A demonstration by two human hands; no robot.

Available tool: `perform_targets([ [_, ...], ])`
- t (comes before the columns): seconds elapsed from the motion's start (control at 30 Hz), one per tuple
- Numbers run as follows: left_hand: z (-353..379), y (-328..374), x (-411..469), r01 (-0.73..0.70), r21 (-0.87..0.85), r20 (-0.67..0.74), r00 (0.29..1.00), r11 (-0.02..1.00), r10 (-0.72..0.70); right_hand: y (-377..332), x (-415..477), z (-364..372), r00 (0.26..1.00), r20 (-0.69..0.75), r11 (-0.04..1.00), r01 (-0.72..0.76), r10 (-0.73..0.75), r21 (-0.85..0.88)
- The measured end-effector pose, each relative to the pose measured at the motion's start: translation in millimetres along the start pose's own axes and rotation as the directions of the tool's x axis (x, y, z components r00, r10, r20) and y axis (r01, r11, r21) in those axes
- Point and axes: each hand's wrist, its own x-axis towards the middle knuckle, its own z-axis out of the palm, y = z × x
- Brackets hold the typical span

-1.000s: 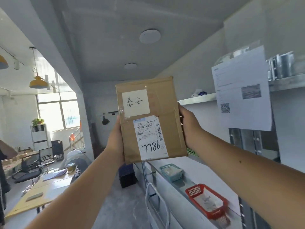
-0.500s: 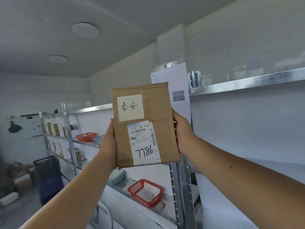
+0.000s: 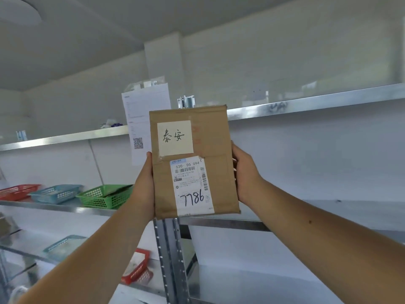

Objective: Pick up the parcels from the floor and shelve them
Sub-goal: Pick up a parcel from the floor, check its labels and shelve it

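I hold a flat brown cardboard parcel [image 3: 215,150] upright in front of me, its face toward me with a handwritten note and a shipping label marked 7786. My left hand [image 3: 143,189] grips its left edge and my right hand [image 3: 246,174] grips its right edge. The parcel hangs in front of a metal shelving unit, level with the shelf [image 3: 328,213] to the right and below the top shelf [image 3: 306,104]. The fingers of both hands are hidden behind the box.
Green [image 3: 103,195], blue [image 3: 54,193] and red [image 3: 17,190] plastic baskets stand on the left shelf. A lower shelf holds a red basket [image 3: 135,267] and a blue basket [image 3: 63,243]. A steel upright [image 3: 169,255] stands below the parcel. A printed sheet [image 3: 140,119] hangs behind it.
My view has swung right from the open room to face the shelves squarely. The parcel stays gripped in both hands, now level with the middle shelf.
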Motion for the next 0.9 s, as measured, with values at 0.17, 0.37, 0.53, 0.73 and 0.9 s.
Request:
perform_targets([
  [0.17,46.9,-38.8,13.3,0.045,-0.002,0.006,0.999,0.999,-0.045,-27.6,-15.9,-58.8,0.998,-0.056,1.0,0.012,-0.011,0.008],
  [0.37,122.0,-68.0,1.2,0.05,0.054,0.01,0.999,0.997,-0.051,-62.7,-36.3,-122.1,0.992,-0.118,0.999,0.048,-0.045,0.024],
  [0.53,171.7,-95.6,-5.5,0.093,0.059,0.047,0.994,0.994,-0.096,-88.3,-58.9,-174.3,0.987,-0.148,0.997,0.074,-0.068,0.03],
  [0.73,229.0,-131.3,-16.8,0.129,0.061,0.094,0.986,0.99,-0.135,-118.0,-87.7,-232.1,0.975,-0.202,0.995,0.095,-0.094,-0.004],
  [0.9,278.0,-163.9,-26.4,0.161,0.056,0.151,0.974,0.985,-0.168,-139.2,-114.6,-282.3,0.959,-0.263,0.994,0.11,-0.108,-0.008],
])
